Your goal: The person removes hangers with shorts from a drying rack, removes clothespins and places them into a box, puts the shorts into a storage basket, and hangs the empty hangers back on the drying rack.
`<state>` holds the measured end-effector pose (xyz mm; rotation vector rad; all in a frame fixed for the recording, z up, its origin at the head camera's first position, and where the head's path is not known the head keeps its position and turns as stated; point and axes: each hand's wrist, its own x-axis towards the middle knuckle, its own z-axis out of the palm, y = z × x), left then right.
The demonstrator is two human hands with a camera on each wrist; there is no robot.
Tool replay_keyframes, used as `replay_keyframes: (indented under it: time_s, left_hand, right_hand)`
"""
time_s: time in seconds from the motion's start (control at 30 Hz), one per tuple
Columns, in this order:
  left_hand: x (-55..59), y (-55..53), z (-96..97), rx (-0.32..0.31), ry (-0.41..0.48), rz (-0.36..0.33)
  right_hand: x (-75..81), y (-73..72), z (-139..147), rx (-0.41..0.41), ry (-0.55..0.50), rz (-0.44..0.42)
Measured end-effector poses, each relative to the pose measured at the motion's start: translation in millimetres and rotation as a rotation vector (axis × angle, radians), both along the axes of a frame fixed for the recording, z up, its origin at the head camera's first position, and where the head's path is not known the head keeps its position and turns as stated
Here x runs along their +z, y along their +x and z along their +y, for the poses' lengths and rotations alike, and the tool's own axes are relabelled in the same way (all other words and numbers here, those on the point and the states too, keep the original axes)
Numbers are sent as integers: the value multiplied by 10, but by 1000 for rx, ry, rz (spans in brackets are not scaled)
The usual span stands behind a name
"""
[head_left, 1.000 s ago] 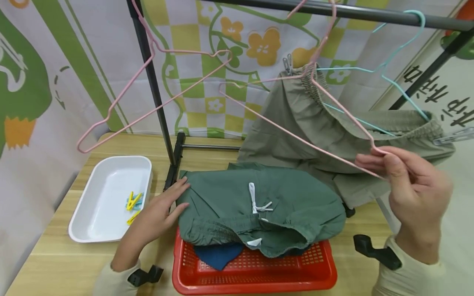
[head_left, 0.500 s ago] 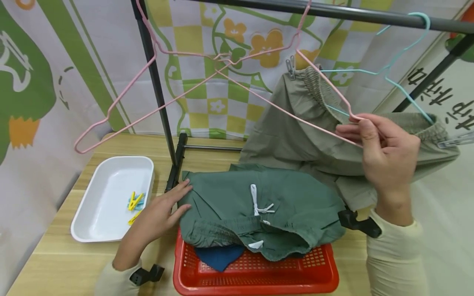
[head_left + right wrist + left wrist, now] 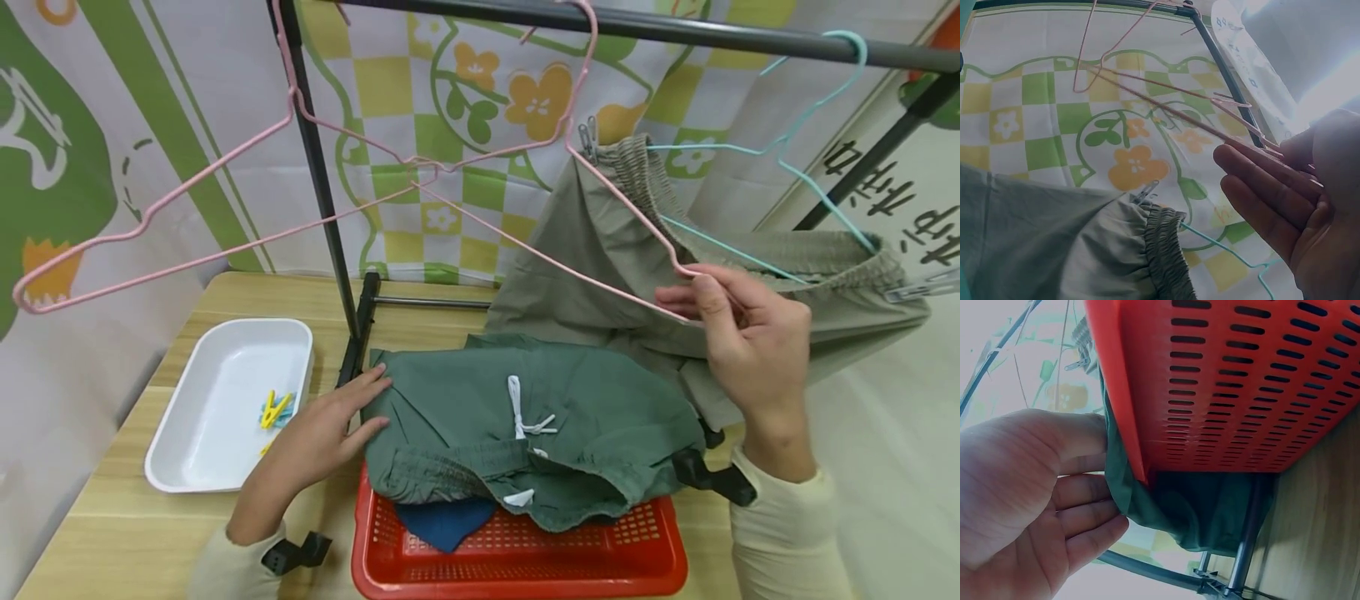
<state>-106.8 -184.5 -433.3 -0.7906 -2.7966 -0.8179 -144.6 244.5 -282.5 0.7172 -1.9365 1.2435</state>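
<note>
My right hand pinches the lower right corner of a pink wire clothes hanger, thumb on top. The hanger's hook is up at the black rail; whether it bears on the rail is unclear. In the right wrist view the hanger stretches away from my fingers. My left hand rests at the left edge of dark green shorts, its fingers fairly straight. The shorts, with a white drawstring, lie over a red basket. In the left wrist view my fingertips touch the overhanging green cloth.
A second pink hanger hangs at the left of the black rail. Khaki shorts are clipped to a turquoise hanger at right. A white tray holds yellow and blue clothespins. Blue cloth shows under the shorts.
My right hand has moved left with the pink hanger, its hook shifting left along the rail. The other pink hanger has swung further left. My left hand has stayed put.
</note>
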Motion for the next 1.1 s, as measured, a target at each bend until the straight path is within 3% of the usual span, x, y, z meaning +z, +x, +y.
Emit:
replay_keyframes:
  time_s: [0.3, 0.43, 0.63, 0.8, 0.9, 1.0, 1.1]
  left_hand:
    - [23, -61, 32, -16, -23, 13]
    - [73, -116, 46, -30, -39, 21]
    - [179, -301, 41, -95, -86, 23]
    - [247, -516, 83, -167, -126, -8]
    - [276, -633, 135, -192, -167, -52]
    - [293, -733, 205, -195, -241, -86]
    - [280, -830, 272, -205, -302, -94]
  right_hand:
    - [-104, 47, 120, -10, 56, -56]
    - [-170, 66, 208, 13, 156, -128]
    - [-352, -9, 395, 25, 463, -302]
    - [-527, -188, 413, 116, 805, -583]
    - [-616, -299, 360, 164, 919, -710]
    - [-733, -418, 308, 218, 978, -698]
    - [-855, -537, 262, 275, 1038, -581]
